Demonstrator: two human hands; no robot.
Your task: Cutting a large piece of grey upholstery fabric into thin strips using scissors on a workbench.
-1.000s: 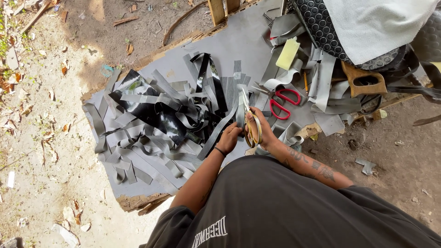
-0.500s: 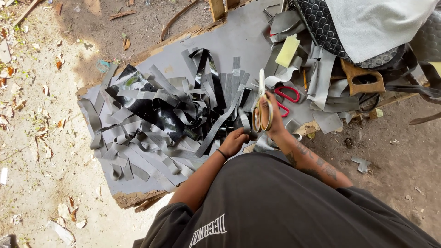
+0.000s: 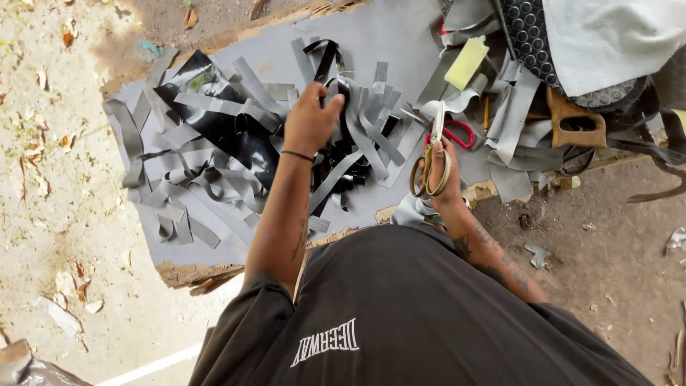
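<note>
My right hand (image 3: 444,179) grips brass-handled scissors (image 3: 431,161), blades pointing away from me over the grey board (image 3: 400,36). My left hand (image 3: 309,120) reaches forward over a heap of grey and black cut strips (image 3: 214,164) and pinches a black strip (image 3: 336,86) at the heap's top. A thin black band circles the left wrist. Grey strips lie between the two hands.
Red-handled scissors (image 3: 457,132) lie just beyond the right hand. A yellow block (image 3: 466,63), a wooden saw handle (image 3: 575,121), a black dotted mat (image 3: 532,43) and white cloth (image 3: 607,36) crowd the far right. Bare dirt with dry leaves (image 3: 43,150) surrounds the board.
My left hand left its spot beside the right hand and moved forward onto the strip heap. The right hand with the scissors drew back slightly toward me.
</note>
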